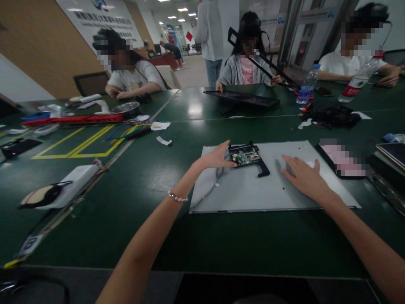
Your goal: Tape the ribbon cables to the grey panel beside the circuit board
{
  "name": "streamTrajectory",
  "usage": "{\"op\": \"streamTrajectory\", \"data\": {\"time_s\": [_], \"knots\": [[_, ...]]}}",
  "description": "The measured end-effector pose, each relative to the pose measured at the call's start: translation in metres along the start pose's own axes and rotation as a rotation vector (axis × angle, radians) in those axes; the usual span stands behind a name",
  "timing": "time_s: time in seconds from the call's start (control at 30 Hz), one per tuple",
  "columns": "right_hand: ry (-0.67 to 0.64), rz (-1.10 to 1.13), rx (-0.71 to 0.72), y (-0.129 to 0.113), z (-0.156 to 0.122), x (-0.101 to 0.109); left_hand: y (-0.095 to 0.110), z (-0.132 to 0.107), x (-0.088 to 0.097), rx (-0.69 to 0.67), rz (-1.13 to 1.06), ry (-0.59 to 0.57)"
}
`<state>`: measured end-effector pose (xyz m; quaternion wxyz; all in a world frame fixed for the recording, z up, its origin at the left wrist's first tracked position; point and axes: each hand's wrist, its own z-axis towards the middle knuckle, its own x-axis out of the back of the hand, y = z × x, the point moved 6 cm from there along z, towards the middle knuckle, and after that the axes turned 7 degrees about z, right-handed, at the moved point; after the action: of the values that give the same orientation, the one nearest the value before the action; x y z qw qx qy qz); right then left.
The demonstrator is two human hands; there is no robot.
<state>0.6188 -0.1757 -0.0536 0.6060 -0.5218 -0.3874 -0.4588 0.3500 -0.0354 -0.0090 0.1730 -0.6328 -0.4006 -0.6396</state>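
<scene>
Grey panel (253,198) lies flat on green table (164,169), circuit bd (244,157) in black bracket (263,169) on its far side, left of centre. L hand (217,156) splayed by bd's left edge, R hand (303,176) spread over panel's right (contact unclear for both). Panel prob. thin, stiff, slick; bd looks fragile, so best held by bracket edges.

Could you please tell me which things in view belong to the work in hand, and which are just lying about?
Probably in use: grey panel, circuit board, black frame, grey cable.

Probably lying about: blue-labelled bottle, red-labelled bottle, paper scrap.
</scene>
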Motion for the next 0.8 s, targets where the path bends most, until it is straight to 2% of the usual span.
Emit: {"op": "streamTrajectory", "data": {"time_s": [0.1, 0.27, 0.57, 0.8], "knots": [[-0.002, 0.004, 0.002, 0.001, 0.000, 0.000, 0.000, 0.005, -0.011, -0.061, -0.083, 0.004], [-0.021, 0.015, 0.006, 0.004, 0.001, -0.002, 0.004, 0.004, -0.014, -0.077, -0.155, 0.028], [-0.029, 0.054, -0.004, 0.007, 0.002, 0.001, 0.047, -0.005, -0.028, -0.177, -0.160, -0.075], [0.055, 0.194, -0.018, 0.010, 0.005, -0.004, 0.044, -0.003, -0.039, -0.234, -0.167, -0.069]]}}
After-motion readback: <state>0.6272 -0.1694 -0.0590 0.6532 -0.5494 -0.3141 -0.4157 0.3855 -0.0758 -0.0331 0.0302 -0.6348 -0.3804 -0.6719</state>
